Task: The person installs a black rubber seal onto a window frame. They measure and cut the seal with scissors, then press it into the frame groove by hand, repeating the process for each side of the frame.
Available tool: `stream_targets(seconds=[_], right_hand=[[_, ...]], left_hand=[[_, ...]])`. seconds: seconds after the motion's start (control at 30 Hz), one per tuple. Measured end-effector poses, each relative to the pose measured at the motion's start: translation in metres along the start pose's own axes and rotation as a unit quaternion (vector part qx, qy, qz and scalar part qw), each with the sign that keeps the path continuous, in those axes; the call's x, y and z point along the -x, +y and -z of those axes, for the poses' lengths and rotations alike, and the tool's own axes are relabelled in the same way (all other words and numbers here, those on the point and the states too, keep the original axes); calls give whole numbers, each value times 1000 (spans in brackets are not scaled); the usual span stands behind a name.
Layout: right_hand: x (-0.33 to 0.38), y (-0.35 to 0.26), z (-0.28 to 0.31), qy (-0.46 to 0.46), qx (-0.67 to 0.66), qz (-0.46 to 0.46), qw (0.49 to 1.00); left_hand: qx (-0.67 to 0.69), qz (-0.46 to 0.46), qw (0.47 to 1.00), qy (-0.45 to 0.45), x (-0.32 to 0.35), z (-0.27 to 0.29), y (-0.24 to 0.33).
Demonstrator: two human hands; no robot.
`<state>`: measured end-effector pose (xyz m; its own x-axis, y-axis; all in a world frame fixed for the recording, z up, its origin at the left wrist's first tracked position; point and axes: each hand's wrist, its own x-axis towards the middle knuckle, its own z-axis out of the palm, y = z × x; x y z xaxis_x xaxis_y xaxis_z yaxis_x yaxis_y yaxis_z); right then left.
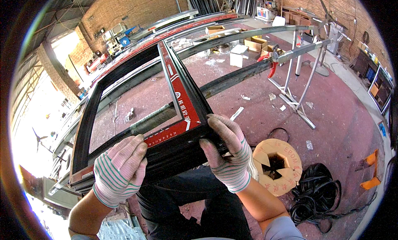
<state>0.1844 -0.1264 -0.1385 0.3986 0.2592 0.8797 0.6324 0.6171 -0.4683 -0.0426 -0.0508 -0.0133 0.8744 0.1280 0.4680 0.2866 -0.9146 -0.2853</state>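
Note:
A stack of black window frames (182, 157) lies in front of me, with red protective film (185, 103) along the top one. My left hand (120, 168), in a white glove with pink and green stripes, is closed over the near rail, its fingers pressed together at the inner edge. At the near right corner, my right hand (230, 153), gloved alike, grips the frame between thumb and bent fingers. Whether a thin strip lies under the fingers of either hand is hidden.
Grey metal rails (248, 72) run behind the frames, with a red-handled clamp (273, 62) on one. On the floor at right are a cardboard reel (286, 153), a tangle of black rubber strip (317, 190) and an orange bracket (373, 169). Cardboard boxes (255, 44) stand farther back.

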Motion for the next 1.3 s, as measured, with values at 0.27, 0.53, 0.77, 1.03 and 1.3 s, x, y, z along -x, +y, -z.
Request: stream_targets(seconds=[0.27,0.53,0.77,1.03,1.3], right_hand=[[-7,6,9,-27,61,65,996],[87,-23,13,35,31,-55,997],[165,-53,-14,-237,-33,-263,935],[187,-67,-24,-382,-141,-279,870],[148,-108,-39,-520,-258,-300,757]], left_hand=[[6,-1,1000,5,-2,0,1],[31,26,999,22,7,-1,5],[31,46,998,25,12,-6,9],[56,56,997,-3,30,6,11],[267,121,943,159,149,27,17]])
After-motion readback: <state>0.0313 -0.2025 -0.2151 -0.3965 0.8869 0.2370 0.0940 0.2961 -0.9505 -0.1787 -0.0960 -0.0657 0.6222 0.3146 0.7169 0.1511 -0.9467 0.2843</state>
